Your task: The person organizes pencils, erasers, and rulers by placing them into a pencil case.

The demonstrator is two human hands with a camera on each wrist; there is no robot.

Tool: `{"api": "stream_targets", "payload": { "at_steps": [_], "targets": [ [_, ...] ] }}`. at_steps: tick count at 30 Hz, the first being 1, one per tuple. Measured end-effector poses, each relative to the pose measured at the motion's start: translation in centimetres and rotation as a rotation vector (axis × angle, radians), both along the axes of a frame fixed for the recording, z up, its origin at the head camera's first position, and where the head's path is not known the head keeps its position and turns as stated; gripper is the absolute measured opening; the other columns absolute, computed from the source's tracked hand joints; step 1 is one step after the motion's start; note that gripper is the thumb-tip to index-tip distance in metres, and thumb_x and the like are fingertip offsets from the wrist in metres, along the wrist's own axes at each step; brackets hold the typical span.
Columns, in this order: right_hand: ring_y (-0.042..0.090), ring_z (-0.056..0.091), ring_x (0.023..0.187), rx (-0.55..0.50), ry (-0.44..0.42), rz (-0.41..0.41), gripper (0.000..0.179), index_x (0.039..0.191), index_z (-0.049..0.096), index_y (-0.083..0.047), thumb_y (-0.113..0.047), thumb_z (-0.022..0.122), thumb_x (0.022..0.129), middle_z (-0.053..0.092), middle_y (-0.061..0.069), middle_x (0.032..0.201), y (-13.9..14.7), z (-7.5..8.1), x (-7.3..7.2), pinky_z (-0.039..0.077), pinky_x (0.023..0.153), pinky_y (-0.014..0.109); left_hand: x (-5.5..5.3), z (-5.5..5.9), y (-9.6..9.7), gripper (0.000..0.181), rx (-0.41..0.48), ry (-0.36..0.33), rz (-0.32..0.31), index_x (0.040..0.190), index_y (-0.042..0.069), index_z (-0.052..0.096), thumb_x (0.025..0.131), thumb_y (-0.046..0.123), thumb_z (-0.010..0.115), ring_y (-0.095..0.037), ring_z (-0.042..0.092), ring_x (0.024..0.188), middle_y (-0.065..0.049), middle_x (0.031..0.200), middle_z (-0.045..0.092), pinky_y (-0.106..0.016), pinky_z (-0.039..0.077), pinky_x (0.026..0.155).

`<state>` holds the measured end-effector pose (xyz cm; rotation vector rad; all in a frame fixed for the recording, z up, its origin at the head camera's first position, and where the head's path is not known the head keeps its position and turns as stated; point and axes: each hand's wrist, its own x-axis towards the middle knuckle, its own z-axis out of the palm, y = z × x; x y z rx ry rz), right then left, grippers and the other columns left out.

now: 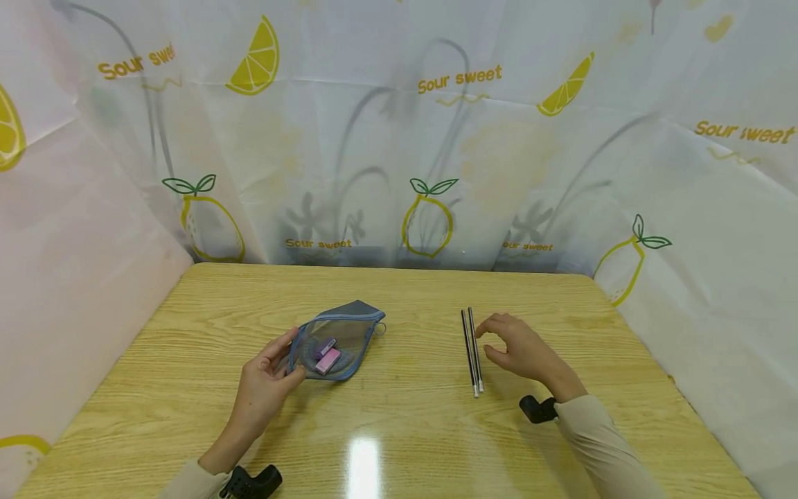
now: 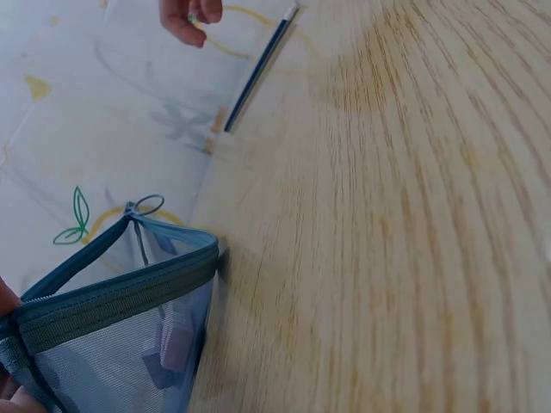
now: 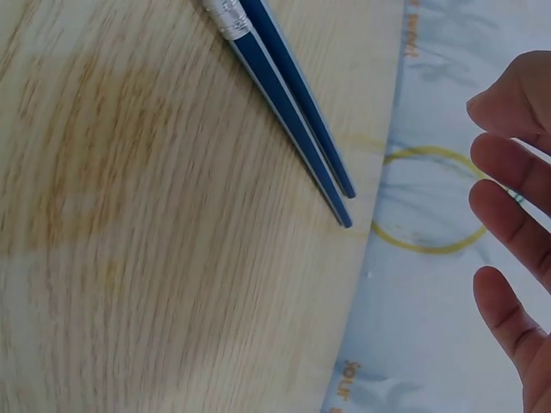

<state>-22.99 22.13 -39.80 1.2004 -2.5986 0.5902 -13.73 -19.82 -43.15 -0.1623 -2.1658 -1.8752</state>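
left grip (image 1: 264, 384) pinches the left end of a blue-rimmed mesh pouch (image 1: 350, 335); right grip (image 1: 520, 348) is released, fingers loosely bent, just beside two dark pencils (image 1: 476, 353). the unzipped pouch holds a pink block (image 1: 327, 361) and a purple block (image 1: 325, 348) and rests nearer the counter's (image 1: 411, 416) left edge than its right; the pencils lie nearer its right edge. beyond the far edge hangs a lemon-printed sheet (image 1: 374, 125).
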Motion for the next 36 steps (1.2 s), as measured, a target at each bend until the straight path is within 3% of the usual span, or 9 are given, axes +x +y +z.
{"api": "stream_targets", "payload": {
  "at_steps": [12, 25, 36],
  "targets": [
    [0.028, 0.058, 0.104, 0.048, -0.087, -0.02, 0.02, 0.105, 0.067, -0.006, 0.0, 0.069, 0.086, 0.063, 0.003, 0.107, 0.1, -0.7, -0.2, 0.049, 0.087, 0.05, 0.0, 0.0, 0.0, 0.061, 0.012, 0.014, -0.008, 0.141, -0.01, 0.042, 0.082, -0.02, 0.057, -0.038, 0.042, 0.127, -0.024, 0.14, 0.043, -0.016, 0.043, 0.092],
    [0.026, 0.058, 0.103, 0.081, -0.147, -0.013, 0.022, 0.106, 0.068, -0.007, 0.002, 0.063, 0.086, 0.063, 0.002, 0.106, 0.2, -1.6, -1.0, 0.05, 0.085, 0.047, 0.0, -0.2, -0.1, 0.061, -0.013, 0.012, 0.008, 0.14, -0.009, 0.044, 0.081, -0.019, 0.059, -0.043, 0.045, 0.123, -0.027, 0.133, 0.048, -0.016, 0.044, 0.09],
    [0.027, 0.06, 0.091, 0.158, -0.104, 0.03, 0.02, 0.102, 0.068, -0.009, 0.002, 0.066, 0.085, 0.062, 0.003, 0.103, 0.3, -1.9, -1.7, 0.051, 0.076, 0.045, 0.1, -0.1, -0.1, 0.061, -0.012, 0.004, 0.009, 0.139, -0.008, 0.046, 0.081, -0.019, 0.059, -0.041, 0.046, 0.123, -0.027, 0.134, 0.048, -0.015, 0.044, 0.089]
  ]
}}
